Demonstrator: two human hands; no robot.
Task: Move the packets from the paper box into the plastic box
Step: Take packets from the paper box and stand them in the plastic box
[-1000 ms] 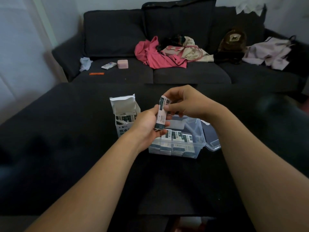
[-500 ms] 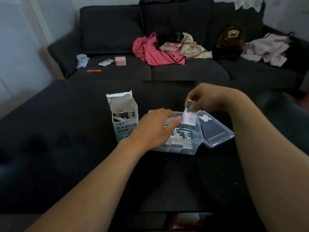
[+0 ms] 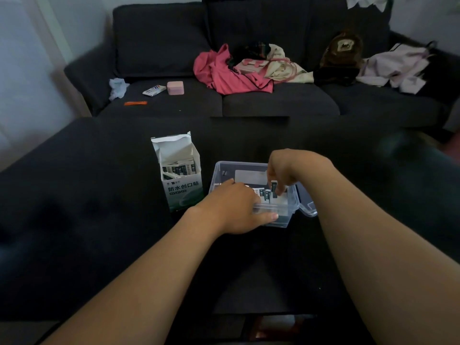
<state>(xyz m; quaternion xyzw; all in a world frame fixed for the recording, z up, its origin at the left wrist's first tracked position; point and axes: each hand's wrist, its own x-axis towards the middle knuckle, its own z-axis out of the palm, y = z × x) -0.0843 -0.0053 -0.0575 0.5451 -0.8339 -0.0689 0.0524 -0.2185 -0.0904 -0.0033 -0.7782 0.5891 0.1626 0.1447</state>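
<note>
A small white-and-dark packet (image 3: 274,192) is being pinched in the right hand (image 3: 286,170) grip and lowered into the clear plastic box (image 3: 281,215), steadied by the left hand (image 3: 236,207). Release beside the row is called for next; more packets are waiting left of the grip in the white paper box (image 3: 183,192).

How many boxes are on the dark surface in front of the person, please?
2: the paper box stands open on the left, and the plastic box sits to its right, with both hands at it.

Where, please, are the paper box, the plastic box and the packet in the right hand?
paper box (image 3: 183,192): head view, printed front face.
plastic box (image 3: 225,164): head view, far rim.
packet (image 3: 274,188): head view, its dark upper end.
</note>
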